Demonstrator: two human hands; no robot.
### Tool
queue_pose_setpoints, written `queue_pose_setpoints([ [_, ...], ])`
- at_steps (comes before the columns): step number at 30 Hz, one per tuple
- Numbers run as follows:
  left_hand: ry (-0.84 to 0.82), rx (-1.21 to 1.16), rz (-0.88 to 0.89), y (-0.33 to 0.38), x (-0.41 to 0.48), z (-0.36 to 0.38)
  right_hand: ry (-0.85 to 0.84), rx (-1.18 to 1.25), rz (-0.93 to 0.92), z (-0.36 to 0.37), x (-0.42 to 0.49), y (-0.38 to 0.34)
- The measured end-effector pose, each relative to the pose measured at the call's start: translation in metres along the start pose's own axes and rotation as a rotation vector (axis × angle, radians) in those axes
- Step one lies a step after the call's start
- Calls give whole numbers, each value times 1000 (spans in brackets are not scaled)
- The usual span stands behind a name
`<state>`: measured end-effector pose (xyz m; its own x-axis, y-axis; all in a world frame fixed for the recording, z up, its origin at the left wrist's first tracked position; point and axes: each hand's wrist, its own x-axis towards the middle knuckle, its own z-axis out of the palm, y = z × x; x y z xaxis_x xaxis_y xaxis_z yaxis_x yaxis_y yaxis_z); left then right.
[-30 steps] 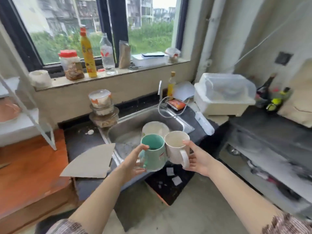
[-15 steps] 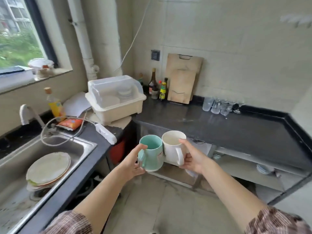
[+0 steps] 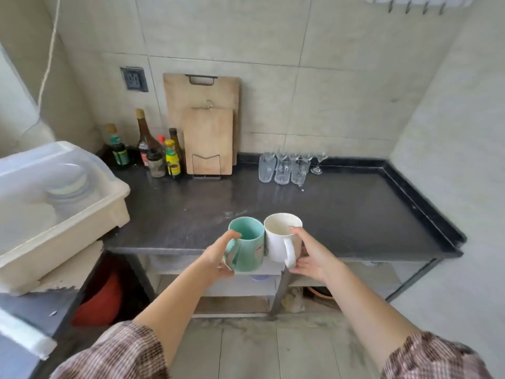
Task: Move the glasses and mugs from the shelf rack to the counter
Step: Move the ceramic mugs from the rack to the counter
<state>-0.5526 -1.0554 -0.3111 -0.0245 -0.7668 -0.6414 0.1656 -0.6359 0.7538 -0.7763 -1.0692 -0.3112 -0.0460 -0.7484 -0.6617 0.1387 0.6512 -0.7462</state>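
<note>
My left hand (image 3: 218, 255) grips a teal mug (image 3: 247, 246) with its thumb over the rim. Beside it, touching, is a white mug (image 3: 281, 237) held by my right hand (image 3: 311, 255), fingers on the rim and by the handle. Both mugs hang upright in the air over the front edge of the black counter (image 3: 341, 214). Several clear glasses (image 3: 287, 166) stand together at the counter's back, by the wall. The shelf rack is out of view.
Two wooden cutting boards (image 3: 207, 127) lean on the wall beside several sauce bottles (image 3: 153, 151). A cream dish box with a clear lid (image 3: 62, 192) sits at left. Shelves (image 3: 246, 288) run under the counter, with a red tub (image 3: 101, 299) at lower left.
My view has swung right, from the sink and window to the black counter. Both hands have carried the two mugs along, side by side, and the counter is now closer.
</note>
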Motion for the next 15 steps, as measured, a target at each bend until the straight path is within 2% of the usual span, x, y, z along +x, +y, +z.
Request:
queue_pose_setpoints([
  [3,-23,-10,-68,21,39,24,40,30,8,-15,34,-18],
  [15,101,-90,-116,93,211,109,87,16,81,-59,205,-118],
])
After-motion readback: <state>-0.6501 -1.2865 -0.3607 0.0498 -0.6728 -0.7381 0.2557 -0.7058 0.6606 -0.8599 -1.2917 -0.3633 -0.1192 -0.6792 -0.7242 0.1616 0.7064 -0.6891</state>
